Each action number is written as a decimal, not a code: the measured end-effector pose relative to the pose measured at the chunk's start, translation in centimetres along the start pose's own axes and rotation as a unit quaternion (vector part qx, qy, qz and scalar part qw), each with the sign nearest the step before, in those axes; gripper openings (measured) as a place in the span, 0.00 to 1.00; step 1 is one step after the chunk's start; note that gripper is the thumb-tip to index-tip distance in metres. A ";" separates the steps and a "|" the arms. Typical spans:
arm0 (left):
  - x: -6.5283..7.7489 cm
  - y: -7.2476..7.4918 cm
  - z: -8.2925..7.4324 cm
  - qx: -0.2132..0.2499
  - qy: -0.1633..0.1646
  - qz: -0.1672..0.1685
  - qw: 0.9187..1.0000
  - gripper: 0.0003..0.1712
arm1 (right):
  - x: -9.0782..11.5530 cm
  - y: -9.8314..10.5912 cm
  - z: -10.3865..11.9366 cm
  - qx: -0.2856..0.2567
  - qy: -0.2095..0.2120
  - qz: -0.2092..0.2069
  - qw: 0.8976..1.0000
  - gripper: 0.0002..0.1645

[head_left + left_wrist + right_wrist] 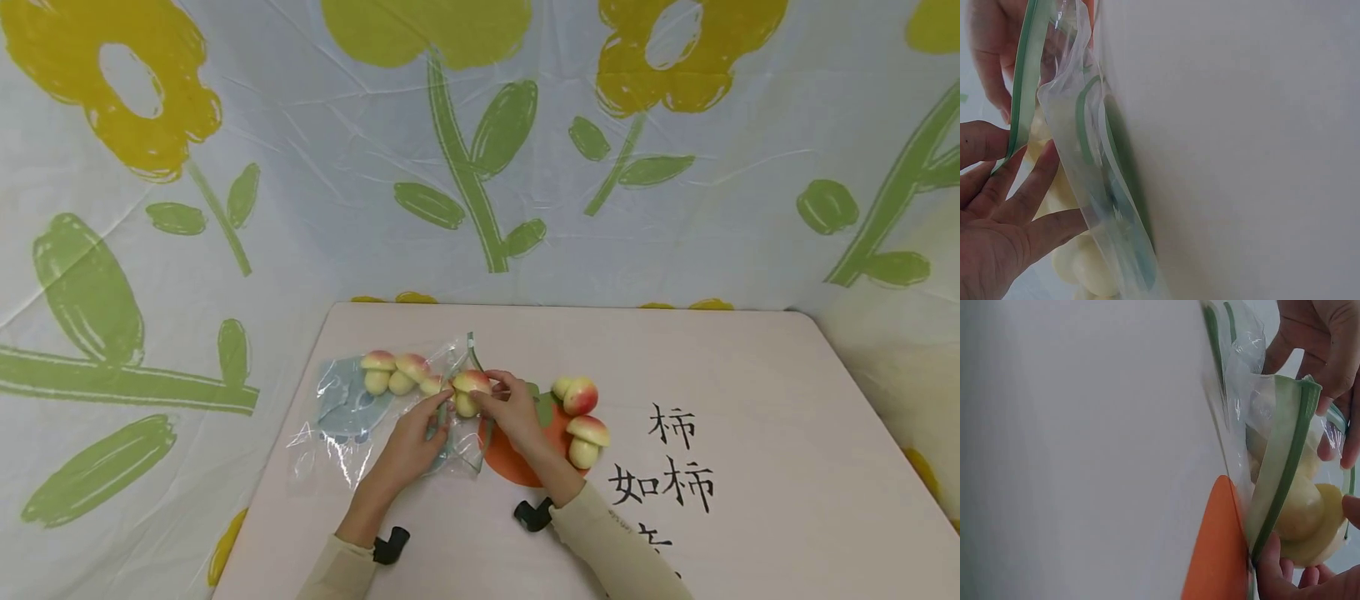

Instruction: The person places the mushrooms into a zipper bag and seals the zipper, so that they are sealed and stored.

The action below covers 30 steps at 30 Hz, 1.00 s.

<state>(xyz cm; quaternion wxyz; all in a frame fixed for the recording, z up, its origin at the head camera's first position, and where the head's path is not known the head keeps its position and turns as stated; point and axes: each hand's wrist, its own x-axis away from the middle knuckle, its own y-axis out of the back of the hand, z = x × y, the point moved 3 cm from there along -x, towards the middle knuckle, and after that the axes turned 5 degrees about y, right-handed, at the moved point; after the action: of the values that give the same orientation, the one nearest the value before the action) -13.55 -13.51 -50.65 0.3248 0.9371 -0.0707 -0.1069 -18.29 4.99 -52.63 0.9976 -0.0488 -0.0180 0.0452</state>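
Observation:
A clear zip bag (352, 458) with green edging lies on the table, its mouth toward the right. My left hand (416, 437) pinches the green-edged lip (1020, 81) of the bag, fingers spread inside the opening in the left wrist view. A mushroom-shaped piece (471, 382) with a red-and-cream cap and pale stem is at the mouth, gripped by my right hand (517, 417). The right wrist view shows this mushroom (1302, 509) behind the green zip strip. Several similar mushrooms (379, 362) lie deeper in the bag, seen through the plastic.
Two more mushrooms lie to the right of my right hand, one tipped over (581, 396) and one (587, 433) below it. They overlap an orange persimmon print (517, 458) on the pale table (780, 400). Flowered cloth (300, 125) hangs behind and at the sides.

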 end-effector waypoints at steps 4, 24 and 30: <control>0.0 0.1 -0.1 0.001 -0.005 0.000 1.000 0.33 | 0.2 -0.1 -0.3 -0.022 -0.011 -0.006 1.000 0.32; -0.1 0.2 -0.2 0.012 -0.020 -0.011 1.000 0.31 | 0.6 -0.4 0.0 0.010 0.007 0.127 0.992 0.30; -0.2 0.3 -0.3 0.020 -0.001 0.002 1.000 0.31 | 0.6 -0.6 0.3 0.017 -0.007 0.182 0.983 0.32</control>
<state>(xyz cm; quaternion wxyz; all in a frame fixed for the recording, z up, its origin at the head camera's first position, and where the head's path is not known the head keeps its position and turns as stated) -13.66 -13.48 -50.21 0.3063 0.9431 -0.0749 -0.1054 -17.63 4.44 -52.22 0.9733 -0.0339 -0.0149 0.2266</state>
